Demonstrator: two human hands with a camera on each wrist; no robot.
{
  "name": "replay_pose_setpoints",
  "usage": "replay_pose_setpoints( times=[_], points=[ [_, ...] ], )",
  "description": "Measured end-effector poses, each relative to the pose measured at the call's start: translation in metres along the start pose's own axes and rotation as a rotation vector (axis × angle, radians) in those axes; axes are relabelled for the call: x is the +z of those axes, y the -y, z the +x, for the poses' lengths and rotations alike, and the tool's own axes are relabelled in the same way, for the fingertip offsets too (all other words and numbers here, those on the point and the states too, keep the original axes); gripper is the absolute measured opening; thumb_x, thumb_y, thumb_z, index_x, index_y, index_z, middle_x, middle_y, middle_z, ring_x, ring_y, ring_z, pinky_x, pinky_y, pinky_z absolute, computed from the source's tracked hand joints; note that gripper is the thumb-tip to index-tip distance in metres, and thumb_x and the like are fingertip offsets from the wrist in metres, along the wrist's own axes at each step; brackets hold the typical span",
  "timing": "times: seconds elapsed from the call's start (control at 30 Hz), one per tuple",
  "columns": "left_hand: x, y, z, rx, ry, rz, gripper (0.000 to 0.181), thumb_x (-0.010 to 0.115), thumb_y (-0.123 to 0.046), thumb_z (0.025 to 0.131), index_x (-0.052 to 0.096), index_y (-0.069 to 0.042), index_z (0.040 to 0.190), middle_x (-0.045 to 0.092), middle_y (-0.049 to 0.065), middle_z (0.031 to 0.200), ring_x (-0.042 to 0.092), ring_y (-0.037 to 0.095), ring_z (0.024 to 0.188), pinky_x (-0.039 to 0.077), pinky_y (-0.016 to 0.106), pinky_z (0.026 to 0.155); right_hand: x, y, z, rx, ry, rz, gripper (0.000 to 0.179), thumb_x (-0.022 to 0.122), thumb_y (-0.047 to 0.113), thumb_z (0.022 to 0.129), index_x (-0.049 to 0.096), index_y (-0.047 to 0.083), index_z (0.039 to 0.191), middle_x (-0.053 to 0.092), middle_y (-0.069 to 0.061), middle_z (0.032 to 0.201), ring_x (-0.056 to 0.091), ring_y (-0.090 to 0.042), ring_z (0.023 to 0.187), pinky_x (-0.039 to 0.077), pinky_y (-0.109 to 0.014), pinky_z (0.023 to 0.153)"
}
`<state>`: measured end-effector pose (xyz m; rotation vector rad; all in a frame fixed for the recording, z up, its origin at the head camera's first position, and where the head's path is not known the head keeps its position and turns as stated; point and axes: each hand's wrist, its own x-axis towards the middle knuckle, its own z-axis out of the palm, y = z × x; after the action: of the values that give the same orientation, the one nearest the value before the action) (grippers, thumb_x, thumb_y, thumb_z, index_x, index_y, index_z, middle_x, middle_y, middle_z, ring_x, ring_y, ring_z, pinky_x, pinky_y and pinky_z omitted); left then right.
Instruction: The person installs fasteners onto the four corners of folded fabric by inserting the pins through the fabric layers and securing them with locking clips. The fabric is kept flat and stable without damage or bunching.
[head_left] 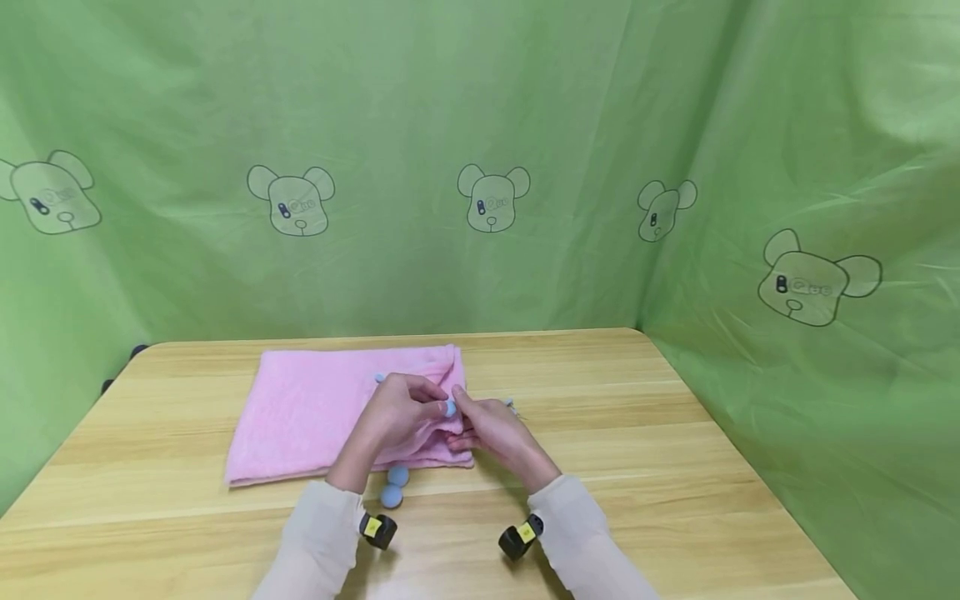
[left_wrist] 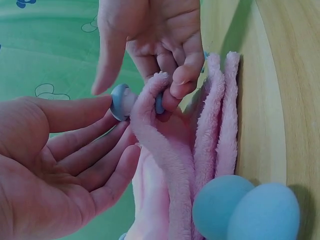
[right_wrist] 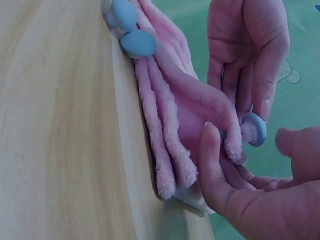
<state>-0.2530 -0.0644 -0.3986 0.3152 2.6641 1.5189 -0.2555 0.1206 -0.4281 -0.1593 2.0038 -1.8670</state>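
A folded pink fleece cloth lies on the table, its right-hand corner lifted. At that corner sits a mushroom-shaped clip with a blue cap and pale stem; a blue part shows on the cloth's other side. My left hand pinches the cap between thumb and fingers. The curled fingers of my right hand hold the cloth edge and the clip's far part, with the right thumb raised clear of the cap. How far the clip's parts are joined is hidden by the fleece.
Two more blue-capped pieces stand at the cloth's front edge. A small blue piece shows behind my left hand, another beyond my right. Green curtains with bear outlines surround the wooden table.
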Motion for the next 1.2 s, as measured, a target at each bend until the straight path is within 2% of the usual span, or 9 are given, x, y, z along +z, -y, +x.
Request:
replay_pose_setpoints(
  times=[0.1,0.3,0.5,0.67,0.9,1.07,1.2],
  points=[
    [0.0000,-0.0001,0.0001,0.007,0.001,-0.008,0.011,0.078,-0.016,0.087,0.079,-0.015,0.098,0.078,0.001,0.094,0.071,0.021,0.095,0.051,0.047,0.098,0.0007,-0.0008,0.0011,0.002,-0.011,-0.012,0.061,0.052,0.048,0.103,0.065,-0.010,0.119,0.068,-0.011,0.096,0.069,-0.016,0.078,0.061,-0.030,0.082],
    [-0.0001,-0.0013,0.0004,0.012,0.008,-0.015,0.013,0.078,-0.014,0.087,0.079,-0.014,0.099,0.079,0.003,0.097,0.072,0.023,0.100,0.049,0.049,0.102,0.0018,-0.0011,0.0021,-0.016,-0.044,-0.022,0.046,0.055,0.031,0.101,0.066,-0.010,0.119,0.066,-0.008,0.090,0.067,-0.015,0.075,0.060,-0.027,0.076],
    [-0.0004,-0.0019,0.0006,0.032,0.008,0.012,0.012,0.078,-0.013,0.087,0.079,-0.014,0.098,0.079,0.002,0.094,0.072,0.022,0.097,0.051,0.048,0.099,0.0014,-0.0001,0.0012,-0.022,-0.057,-0.030,0.043,0.056,0.026,0.098,0.067,-0.011,0.118,0.066,-0.007,0.091,0.065,-0.014,0.074,0.060,-0.025,0.073],
    [0.0000,-0.0012,0.0008,0.030,0.009,0.005,0.010,0.078,-0.012,0.087,0.079,-0.014,0.097,0.079,0.002,0.092,0.072,0.021,0.095,0.051,0.048,0.098,0.0009,0.0019,0.0001,-0.019,-0.045,-0.007,0.042,0.059,0.025,0.097,0.067,-0.012,0.117,0.066,-0.006,0.090,0.065,-0.012,0.074,0.059,-0.024,0.073],
    [0.0029,-0.0011,-0.0020,0.037,0.026,0.064,0.007,0.077,-0.016,0.089,0.079,-0.016,0.096,0.078,-0.001,0.092,0.072,0.020,0.093,0.054,0.046,0.095,-0.0006,0.0026,-0.0016,-0.038,-0.014,0.026,0.036,0.059,0.018,0.097,0.065,-0.014,0.112,0.064,-0.002,0.083,0.062,-0.010,0.071,0.057,-0.022,0.071],
    [0.0050,-0.0040,-0.0022,-0.014,0.031,0.014,0.013,0.078,-0.010,0.085,0.076,-0.010,0.098,0.076,0.003,0.090,0.070,0.018,0.085,0.057,0.039,0.085,-0.0007,0.0029,-0.0016,-0.028,-0.023,0.053,0.033,0.058,0.017,0.098,0.066,-0.012,0.110,0.064,-0.003,0.080,0.062,-0.011,0.070,0.057,-0.022,0.069],
    [0.0064,-0.0074,-0.0023,-0.042,0.066,0.045,0.031,0.084,-0.006,0.075,0.068,-0.006,0.102,0.072,0.006,0.094,0.066,0.019,0.083,0.056,0.035,0.079,-0.0004,0.0033,-0.0012,-0.014,-0.049,0.085,0.033,0.057,0.021,0.100,0.067,-0.010,0.107,0.067,-0.003,0.078,0.064,-0.011,0.067,0.057,-0.022,0.067]
  ],
)
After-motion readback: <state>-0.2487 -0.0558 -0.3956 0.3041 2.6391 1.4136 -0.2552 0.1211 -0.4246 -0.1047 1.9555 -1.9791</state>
